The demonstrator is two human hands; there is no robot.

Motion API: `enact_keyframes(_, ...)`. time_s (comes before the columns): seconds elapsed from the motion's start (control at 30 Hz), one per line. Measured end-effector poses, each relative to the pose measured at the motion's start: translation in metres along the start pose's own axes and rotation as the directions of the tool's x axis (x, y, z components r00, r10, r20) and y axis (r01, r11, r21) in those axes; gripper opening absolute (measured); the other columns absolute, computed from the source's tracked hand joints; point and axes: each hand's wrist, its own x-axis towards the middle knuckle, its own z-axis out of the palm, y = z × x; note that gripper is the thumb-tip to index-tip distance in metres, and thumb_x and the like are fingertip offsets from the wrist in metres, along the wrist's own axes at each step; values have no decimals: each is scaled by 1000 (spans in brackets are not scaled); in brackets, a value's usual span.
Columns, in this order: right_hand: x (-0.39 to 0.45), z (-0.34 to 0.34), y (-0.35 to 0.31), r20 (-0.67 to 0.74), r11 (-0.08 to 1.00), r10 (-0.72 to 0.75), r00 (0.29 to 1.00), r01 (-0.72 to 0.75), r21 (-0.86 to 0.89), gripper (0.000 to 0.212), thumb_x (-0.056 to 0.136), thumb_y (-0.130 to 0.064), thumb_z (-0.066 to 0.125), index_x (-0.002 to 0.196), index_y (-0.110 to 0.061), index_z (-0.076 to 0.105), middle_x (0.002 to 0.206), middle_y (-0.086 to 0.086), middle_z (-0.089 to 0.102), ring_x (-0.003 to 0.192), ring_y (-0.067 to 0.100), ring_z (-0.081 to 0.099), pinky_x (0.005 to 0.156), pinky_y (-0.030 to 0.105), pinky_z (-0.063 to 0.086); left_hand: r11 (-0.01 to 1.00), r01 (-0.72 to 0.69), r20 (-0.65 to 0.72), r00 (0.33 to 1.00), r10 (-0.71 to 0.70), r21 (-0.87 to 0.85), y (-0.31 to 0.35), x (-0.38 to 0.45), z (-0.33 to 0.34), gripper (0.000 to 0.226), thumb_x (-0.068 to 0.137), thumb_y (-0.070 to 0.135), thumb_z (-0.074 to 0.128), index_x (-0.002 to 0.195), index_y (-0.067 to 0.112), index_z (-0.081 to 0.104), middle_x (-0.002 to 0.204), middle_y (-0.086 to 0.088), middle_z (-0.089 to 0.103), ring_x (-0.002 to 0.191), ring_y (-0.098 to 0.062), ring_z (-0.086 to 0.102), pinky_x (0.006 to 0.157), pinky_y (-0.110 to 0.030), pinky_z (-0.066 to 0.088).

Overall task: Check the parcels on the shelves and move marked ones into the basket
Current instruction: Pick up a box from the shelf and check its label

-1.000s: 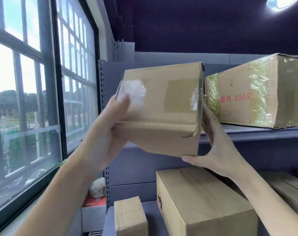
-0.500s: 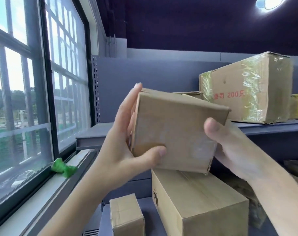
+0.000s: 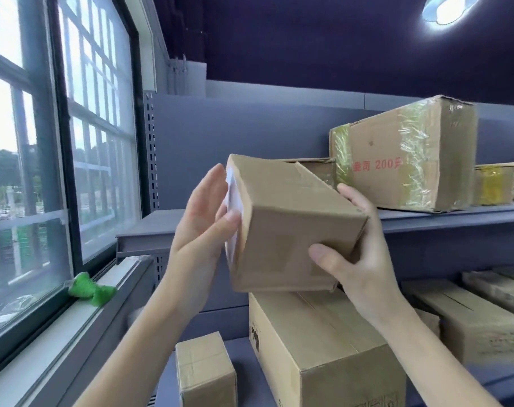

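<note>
Two hands hold one parcel [image 3: 294,227] tilted in the air, likely to show its faces for a mark. Left hand [image 3: 201,218]: straight fingers pressed flat on the white-labelled end. Right hand [image 3: 358,257]: thumb in front, fingers curled behind, gripping. No basket visible.

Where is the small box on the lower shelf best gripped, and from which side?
Take the small box by its two opposite side walls, coming down from above. It stands alone and upright on the lower shelf, its top clear and a gap between it and the big box, so fingers likely fit both sides.
</note>
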Motion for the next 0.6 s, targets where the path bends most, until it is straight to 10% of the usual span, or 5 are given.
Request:
enact_keyframes(0.17, 7, -15, 12, -79, 983, 48, 996, -33, 182, 66, 49, -59, 79, 109, -45, 53, 100, -19, 65, 93, 2, 60, 77, 18, 49, 979, 89, -80, 994, -75, 182, -14, 1, 2, 46, 74, 20, 63, 109, 42, 45, 107, 31, 57, 92, 21, 56, 72, -3, 45)
enact_keyframes(0.37, 13, -26, 21, -62, 919, 147, 987, -113, 379, 79, 43, -50, 85, 115, -41, 52, 94, -13, 69, 93, 2, 63, 73, 14, 50, 875, 111, -90, 993, -78, 471, -7, 14, 4, 94, 58, 41, 81, 130, 42, 21, 102, 43, 32, 85, 43, 31, 70, 6, 33)
enact_keyframes(0.6, 24, -30, 25, -204, 969, 127, 971, -78, 233, 47, 72, -35, 73, 115, -34, 52, 108, -12, 66, 105, 4, 60, 87, 23, 47, 798, 186, -199, 976, -84, 574, -8, 29, 3, 117, 36, 66, 78, 135, 47, 17, 129, -1, 40, 124, -18, 42, 104, -44, 39)
